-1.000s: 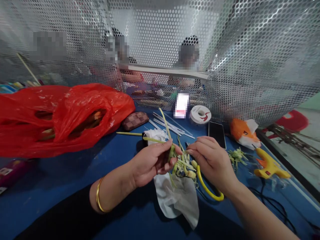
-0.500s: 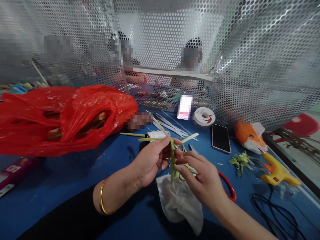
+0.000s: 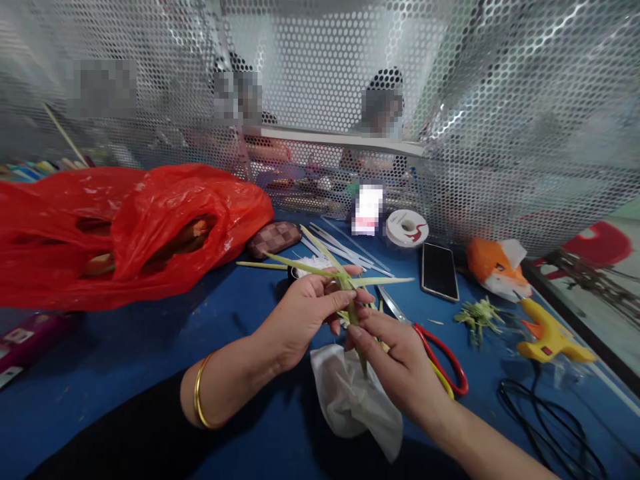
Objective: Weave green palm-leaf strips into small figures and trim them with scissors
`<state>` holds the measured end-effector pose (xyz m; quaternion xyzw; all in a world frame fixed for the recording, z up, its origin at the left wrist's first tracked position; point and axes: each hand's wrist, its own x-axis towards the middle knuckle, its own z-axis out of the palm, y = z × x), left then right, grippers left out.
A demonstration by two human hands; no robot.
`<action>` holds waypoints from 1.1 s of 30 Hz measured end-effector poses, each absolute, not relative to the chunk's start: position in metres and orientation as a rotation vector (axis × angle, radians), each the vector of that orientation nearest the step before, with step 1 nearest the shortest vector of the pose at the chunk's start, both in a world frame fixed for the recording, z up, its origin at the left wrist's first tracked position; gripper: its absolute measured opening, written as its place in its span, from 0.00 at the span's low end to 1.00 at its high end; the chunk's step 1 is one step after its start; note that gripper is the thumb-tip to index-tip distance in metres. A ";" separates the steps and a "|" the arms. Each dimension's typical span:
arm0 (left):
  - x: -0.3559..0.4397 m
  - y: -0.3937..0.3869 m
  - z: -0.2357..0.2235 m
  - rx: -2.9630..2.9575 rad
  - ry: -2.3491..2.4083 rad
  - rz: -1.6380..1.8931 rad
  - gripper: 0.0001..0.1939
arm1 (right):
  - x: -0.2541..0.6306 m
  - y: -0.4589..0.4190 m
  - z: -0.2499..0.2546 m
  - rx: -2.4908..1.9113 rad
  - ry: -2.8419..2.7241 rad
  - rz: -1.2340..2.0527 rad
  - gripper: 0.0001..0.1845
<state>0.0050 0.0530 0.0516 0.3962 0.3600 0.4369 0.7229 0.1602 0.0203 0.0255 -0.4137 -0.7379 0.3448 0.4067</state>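
Note:
Several pale green leaf strips [image 3: 326, 248] cross one another between my hands, their ends fanning out to the back, left and right. My left hand [image 3: 320, 303] pinches the crossing with thumb and fingers. My right hand [image 3: 395, 347] is closed on the strip that hangs toward me. Beneath the fingers lies a crumpled white cloth or bag [image 3: 345, 400]. Scissors [image 3: 450, 360] with red and yellow handles rest beside my right hand, partly covered by it. Green scraps show behind my fingers.
A red plastic bag [image 3: 200, 193] fills the left. Behind my hands are a checkered pouch [image 3: 275, 240], white strips [image 3: 340, 250], a lit phone [image 3: 367, 210] and a ribbon spool [image 3: 407, 228]. A dark phone [image 3: 439, 272], green trimmings [image 3: 480, 317] and a yellow glue gun [image 3: 550, 333] lie right.
The strips have turned between my fingers, and the right-hand end now points more sideways. My left thumb has moved down over the crossing. More of the scissors shows.

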 end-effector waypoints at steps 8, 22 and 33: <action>0.002 0.055 0.055 0.884 0.788 0.983 0.16 | 0.163 0.016 0.033 -1.109 -1.975 0.790 0.17; -0.002 0.058 0.051 0.837 0.783 0.992 0.13 | 0.158 0.013 0.030 -1.084 -2.177 0.629 0.18; 0.001 0.055 0.053 0.903 0.792 0.949 0.16 | 0.154 0.012 0.032 -1.086 -1.860 0.999 0.07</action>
